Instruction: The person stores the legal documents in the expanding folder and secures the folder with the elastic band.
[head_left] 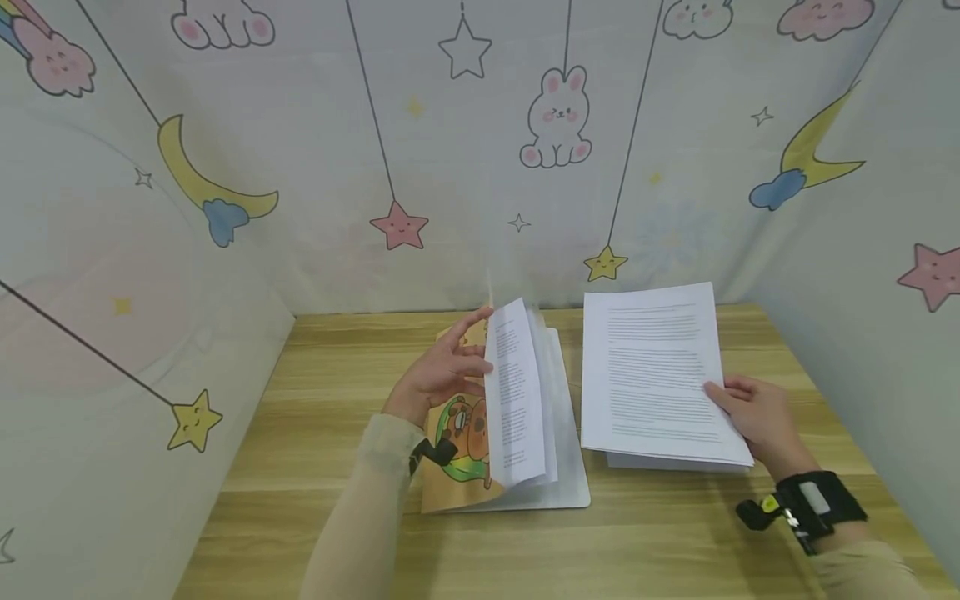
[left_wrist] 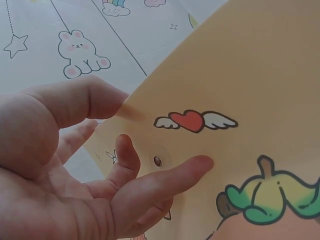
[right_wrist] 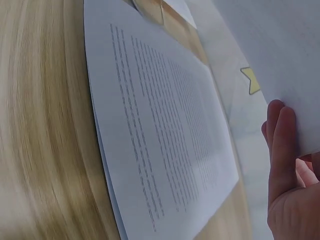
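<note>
White paper sheets (head_left: 652,375) printed with dark lines, too small to read, are pinched in the right hand (head_left: 761,417), thumb on top; the right wrist view shows more print, equally illegible, on a page below. Just left, on the table, lies a part-open folder with an orange cartoon cover (head_left: 453,498), its inner page's print unreadable. The left hand (head_left: 438,375) touches that cover beside a red winged heart (left_wrist: 187,121); whether it grips, I cannot tell. Beneath is a yellowish wood-grain table (head_left: 300,467).
</note>
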